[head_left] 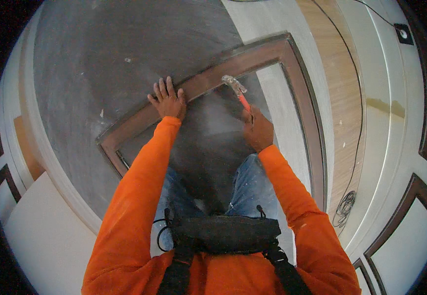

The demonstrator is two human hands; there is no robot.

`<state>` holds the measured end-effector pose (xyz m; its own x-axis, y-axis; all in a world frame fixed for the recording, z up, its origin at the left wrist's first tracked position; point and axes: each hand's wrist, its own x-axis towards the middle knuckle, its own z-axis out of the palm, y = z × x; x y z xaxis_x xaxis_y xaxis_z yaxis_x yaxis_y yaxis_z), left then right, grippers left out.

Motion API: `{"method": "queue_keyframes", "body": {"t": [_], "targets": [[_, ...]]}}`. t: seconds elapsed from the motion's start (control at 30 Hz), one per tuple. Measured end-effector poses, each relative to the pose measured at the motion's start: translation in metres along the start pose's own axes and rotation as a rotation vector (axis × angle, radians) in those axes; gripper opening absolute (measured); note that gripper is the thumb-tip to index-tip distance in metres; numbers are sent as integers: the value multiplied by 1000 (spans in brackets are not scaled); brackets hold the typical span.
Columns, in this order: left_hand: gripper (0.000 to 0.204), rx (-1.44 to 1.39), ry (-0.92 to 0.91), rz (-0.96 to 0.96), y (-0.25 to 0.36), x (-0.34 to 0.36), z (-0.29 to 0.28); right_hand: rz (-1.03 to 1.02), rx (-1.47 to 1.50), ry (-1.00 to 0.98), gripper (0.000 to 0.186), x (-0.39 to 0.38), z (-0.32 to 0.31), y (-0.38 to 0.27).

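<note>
A brown wooden frame (pixel 203 77) lies on the floor in front of me, its long far side running slantwise from lower left to upper right. My left hand (pixel 168 102) rests on that side with its fingers spread past the outer edge. In my right hand (pixel 258 130) is a hammer (pixel 243 101), gripped by its orange-red handle. Its pale, worn-looking head is over the inner edge of the frame's far side, right of my left hand; I cannot tell whether they touch. Part of the frame's left side is hidden behind my left sleeve.
Dusty dark grey flooring (pixel 125 54) spreads ahead and left, with a pale strip (pixel 292 22) at right. A black cable (pixel 360 93) runs along the right side to a coil (pixel 345 204). Walls with dark-framed panels (pixel 395 231) stand at right; a white board (pixel 51 236) is at lower left.
</note>
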<state>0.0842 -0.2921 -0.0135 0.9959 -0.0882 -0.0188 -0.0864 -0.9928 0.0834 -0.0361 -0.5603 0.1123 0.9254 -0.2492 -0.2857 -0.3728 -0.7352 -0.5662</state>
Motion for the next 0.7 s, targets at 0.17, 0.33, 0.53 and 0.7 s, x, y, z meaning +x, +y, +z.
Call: {"method": "queue_keyframes", "body": {"t": [0.17, 0.33, 0.53, 0.7], "targets": [[56, 0, -10, 57, 103, 38, -2, -2, 10, -74, 36, 20, 15, 23], [54, -35, -41, 58, 109, 36, -6, 86, -4, -99, 34, 22, 12, 31], [53, 11, 3, 80, 101, 35, 2, 56, 21, -28, 34, 24, 13, 52], [53, 16, 3, 78, 102, 39, -2, 98, -30, -35, 36, 35, 6, 67]]}}
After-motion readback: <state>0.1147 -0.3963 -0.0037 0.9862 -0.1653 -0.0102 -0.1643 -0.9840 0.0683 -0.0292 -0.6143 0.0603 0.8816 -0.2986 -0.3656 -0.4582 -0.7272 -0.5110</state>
